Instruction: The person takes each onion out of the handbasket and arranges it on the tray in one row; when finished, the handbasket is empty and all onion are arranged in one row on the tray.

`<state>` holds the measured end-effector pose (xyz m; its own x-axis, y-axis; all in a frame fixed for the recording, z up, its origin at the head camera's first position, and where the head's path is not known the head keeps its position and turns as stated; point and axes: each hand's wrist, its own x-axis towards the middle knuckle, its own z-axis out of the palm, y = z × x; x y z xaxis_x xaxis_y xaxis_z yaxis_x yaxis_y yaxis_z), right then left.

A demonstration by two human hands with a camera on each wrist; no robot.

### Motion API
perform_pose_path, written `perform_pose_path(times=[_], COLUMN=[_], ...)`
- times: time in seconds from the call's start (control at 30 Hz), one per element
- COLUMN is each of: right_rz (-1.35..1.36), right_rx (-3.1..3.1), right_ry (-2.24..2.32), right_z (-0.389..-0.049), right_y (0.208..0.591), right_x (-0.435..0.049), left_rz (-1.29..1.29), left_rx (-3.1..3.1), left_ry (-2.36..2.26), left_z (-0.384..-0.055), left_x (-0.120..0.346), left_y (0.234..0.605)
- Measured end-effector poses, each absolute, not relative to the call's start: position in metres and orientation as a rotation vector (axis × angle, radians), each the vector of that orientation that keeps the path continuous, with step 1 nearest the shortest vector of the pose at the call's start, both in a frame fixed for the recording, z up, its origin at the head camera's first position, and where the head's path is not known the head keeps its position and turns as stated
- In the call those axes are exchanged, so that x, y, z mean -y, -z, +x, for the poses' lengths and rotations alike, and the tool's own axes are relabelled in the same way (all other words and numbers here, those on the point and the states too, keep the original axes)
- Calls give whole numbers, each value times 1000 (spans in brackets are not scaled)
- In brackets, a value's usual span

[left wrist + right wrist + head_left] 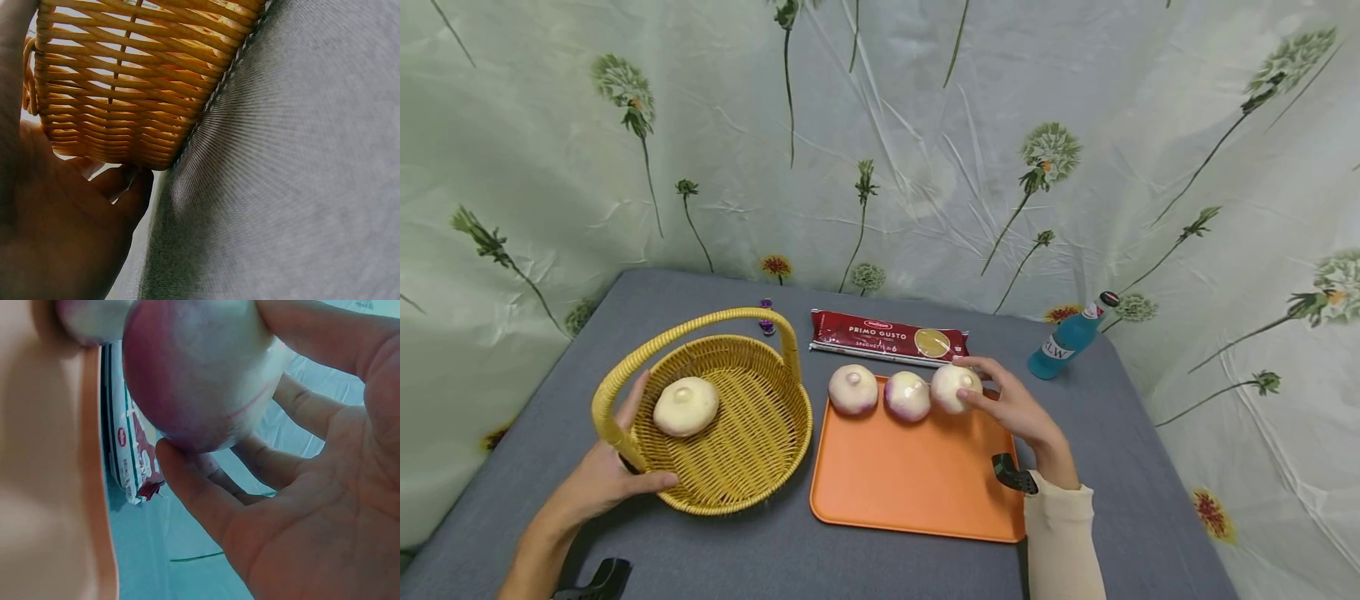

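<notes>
My right hand (1011,404) holds a white-and-purple turnip (955,388) between thumb and fingers, over the far right part of an orange tray (917,483). In the right wrist view the fingers curl around this turnip (200,375). Two more turnips, one in the middle (907,396) and one at the left (853,389), stand in a row beside it along the tray's far edge. My left hand (606,475) grips the left side of a yellow wicker basket (737,492), thumb at its near rim. Inside lies a pale turnip (686,407). The left wrist view shows the basket's woven wall (144,87) against the hand.
A red spaghetti packet (887,337) lies behind the tray. To the right stands a blue bottle (1067,342) with a dark cap. A small purple item (766,317) is behind the basket's arched handle (692,321). A floral curtain (925,167) hangs behind the grey table (760,558).
</notes>
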<state>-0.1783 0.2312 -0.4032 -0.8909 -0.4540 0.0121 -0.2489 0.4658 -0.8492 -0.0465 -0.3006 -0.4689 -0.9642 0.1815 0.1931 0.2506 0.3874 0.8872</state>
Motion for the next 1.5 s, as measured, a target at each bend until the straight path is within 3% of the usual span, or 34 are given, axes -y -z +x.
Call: perform_pose_path(times=[1.5], right_rz=[-604], right_rx=[-2515], right_ry=[1177], right_z=[-184], right_y=[420], right_x=[-235], left_rz=[-430], left_rx=[2532], left_ry=[1647], left_z=[-47], left_x=[300], left_y=[471])
